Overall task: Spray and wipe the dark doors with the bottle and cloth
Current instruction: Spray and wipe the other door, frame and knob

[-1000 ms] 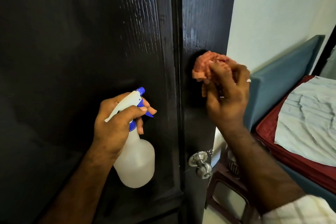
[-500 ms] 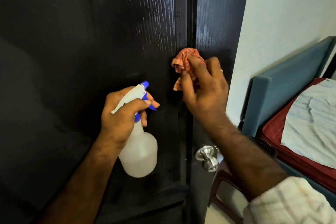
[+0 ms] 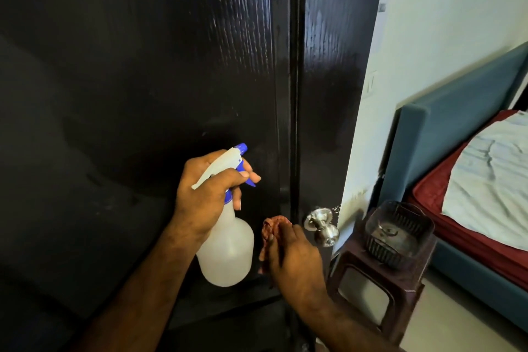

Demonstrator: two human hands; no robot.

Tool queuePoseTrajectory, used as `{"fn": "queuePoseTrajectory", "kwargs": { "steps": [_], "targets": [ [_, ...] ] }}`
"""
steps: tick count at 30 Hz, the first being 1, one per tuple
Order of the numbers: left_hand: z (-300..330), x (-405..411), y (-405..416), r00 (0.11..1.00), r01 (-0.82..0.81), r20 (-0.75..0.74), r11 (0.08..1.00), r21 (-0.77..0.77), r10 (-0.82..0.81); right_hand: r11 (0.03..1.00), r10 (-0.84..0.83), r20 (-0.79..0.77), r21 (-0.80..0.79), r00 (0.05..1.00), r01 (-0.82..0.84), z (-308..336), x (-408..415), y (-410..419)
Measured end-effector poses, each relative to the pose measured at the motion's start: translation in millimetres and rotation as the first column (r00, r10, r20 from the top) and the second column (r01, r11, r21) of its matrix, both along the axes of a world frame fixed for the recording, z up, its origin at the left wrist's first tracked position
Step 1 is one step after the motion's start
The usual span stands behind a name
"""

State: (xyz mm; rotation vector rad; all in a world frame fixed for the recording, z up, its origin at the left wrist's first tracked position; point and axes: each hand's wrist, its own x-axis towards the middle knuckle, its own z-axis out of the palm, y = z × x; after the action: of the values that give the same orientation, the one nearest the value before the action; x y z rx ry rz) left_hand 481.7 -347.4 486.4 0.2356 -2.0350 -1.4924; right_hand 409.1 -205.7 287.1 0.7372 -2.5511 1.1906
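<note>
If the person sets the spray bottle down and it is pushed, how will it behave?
The spray bottle looks like thin translucent plastic, so probably light, and its wall may give under a squeeze. No liquid level shows, so its weight is uncertain. The left hand grips its narrow neck; with that wide rounded body it should stand steady, but roll if tipped.

Left grip (image 3: 213, 194) holds the bottle (image 3: 227, 248) before the door (image 3: 143, 80); right grip (image 3: 291, 254) presses the cloth (image 3: 271, 227) just right, doorknob (image 3: 323, 227) beyond.
</note>
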Motion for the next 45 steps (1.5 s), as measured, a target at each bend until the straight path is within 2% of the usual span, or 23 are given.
{"fn": "queuePoseTrajectory", "kwargs": {
  "steps": [2,3,6,8,10,11,12,14,16,18,20,23,26,29,32,35,38,43,45],
  "targets": [
    [-5,-1,1,1.000,-0.004,0.023,1.000,-0.005,0.004,0.967,-0.047,0.138,-0.242,0.989,0.080,-3,9,-9],
    [-8,-1,1,1.000,-0.004,0.030,1.000,-0.003,0.004,0.945,-0.056,0.209,-0.304,0.976,0.119,-10,8,-11],
    [-16,-2,0,0.998,0.002,0.061,1.000,-0.004,-0.002,0.938,-0.084,0.257,-0.306,0.963,0.163,-50,-2,-15],
    [-21,-1,-3,0.997,0.001,0.075,1.000,-0.009,-0.001,0.957,-0.070,0.298,-0.250,0.952,0.149,-77,-7,-10],
    [-25,-1,-6,0.997,-0.010,0.082,1.000,-0.010,0.011,0.968,-0.081,0.393,-0.189,0.916,0.167,-92,-5,0],
    [-27,-1,-8,0.996,-0.012,0.085,1.000,-0.015,0.014,0.961,-0.067,0.438,-0.213,0.897,0.176,-93,-2,3],
    [-28,0,-9,0.996,-0.011,0.089,1.000,-0.017,0.013,0.946,-0.061,0.430,-0.264,0.901,0.190,-88,1,5],
    [-30,1,-11,0.995,-0.007,0.095,0.999,-0.039,0.011,0.920,-0.038,0.267,-0.368,0.963,0.138,-62,2,7],
    [-34,2,-13,0.995,-0.002,0.095,0.999,-0.053,0.007,0.917,-0.022,0.142,-0.391,0.990,0.076,-51,-7,1],
    [-40,2,-14,0.996,0.015,0.086,0.999,-0.046,-0.011,0.930,-0.023,0.123,-0.361,0.992,0.066,-52,-20,-5],
    [-45,1,-12,0.996,0.033,0.085,0.999,-0.038,-0.030,0.966,-0.029,0.136,-0.252,0.990,0.063,-76,-29,-2],
    [-51,1,-9,0.995,0.069,0.074,0.998,-0.016,-0.067,0.993,-0.026,0.323,-0.097,0.946,0.061,-106,-24,14],
    [-61,3,-9,0.994,0.082,0.072,0.996,0.030,-0.084,0.982,-0.031,0.397,-0.161,0.917,0.103,-104,-18,28],
    [-70,7,-4,0.991,0.099,0.086,0.991,0.086,-0.106,0.949,0.093,0.432,-0.310,0.897,0.051,-69,-8,37],
    [-74,11,1,0.980,0.149,0.120,0.983,0.111,-0.162,0.844,0.273,0.527,-0.532,0.805,0.063,-24,-2,52],
    [-85,15,10,0.963,0.193,0.169,0.975,0.113,-0.210,0.654,0.476,0.664,-0.706,0.576,0.273,7,-4,73],
    [-95,16,22,0.942,0.227,0.206,0.956,0.187,-0.264,0.537,0.615,0.702,-0.707,0.360,0.460,21,-13,99],
    [-116,3,52,0.896,0.302,0.266,0.928,0.218,-0.354,0.460,0.704,0.674,-0.673,0.223,0.580,26,-36,133],
    [-127,-7,69,0.878,0.310,0.306,0.925,0.221,-0.368,0.465,0.697,0.691,-0.639,0.192,0.613,10,-50,147]
  ]
}}
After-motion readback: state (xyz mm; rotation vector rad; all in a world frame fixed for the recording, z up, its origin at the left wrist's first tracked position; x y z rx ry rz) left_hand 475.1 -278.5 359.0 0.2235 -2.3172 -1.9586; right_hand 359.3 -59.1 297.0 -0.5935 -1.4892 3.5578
